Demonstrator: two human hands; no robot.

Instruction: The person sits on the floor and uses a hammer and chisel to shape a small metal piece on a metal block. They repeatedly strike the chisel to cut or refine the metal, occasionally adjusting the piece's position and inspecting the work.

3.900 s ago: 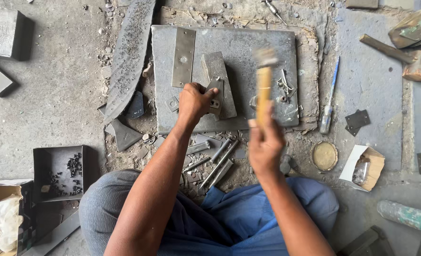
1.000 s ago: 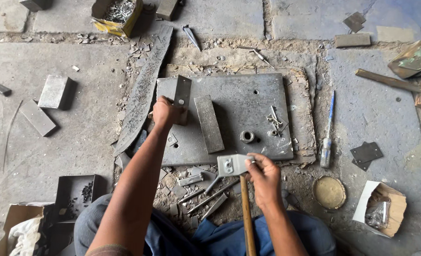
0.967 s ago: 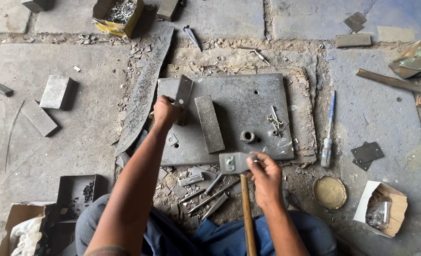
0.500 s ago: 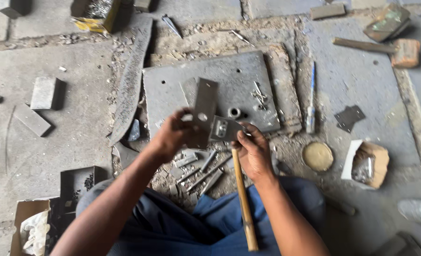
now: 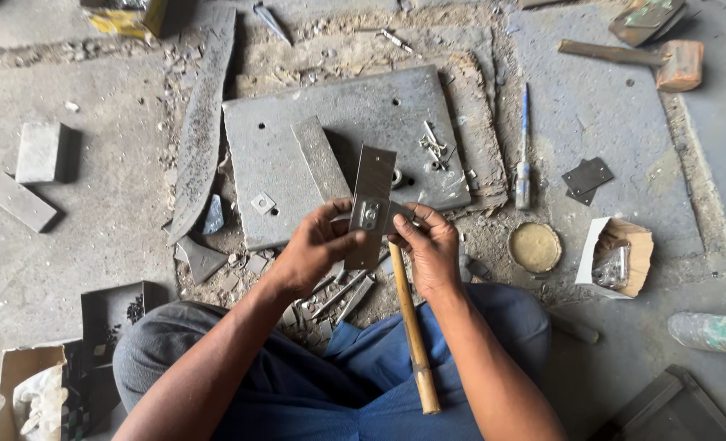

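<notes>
Both forearms are reaching forward over the lap. The left hand point(image 5: 310, 253) and right hand point(image 5: 430, 249) are pinching a flat metal strip point(image 5: 371, 204) upright between them, above the near edge of the steel plate point(image 5: 297, 155). The hammer's head is hidden behind the hands; its wooden handle point(image 5: 412, 327) is lying across the lap.

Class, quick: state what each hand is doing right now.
Left hand: closed on the flat metal strip.
Right hand: fingertips pinching the same strip, hammer handle beneath.
</notes>
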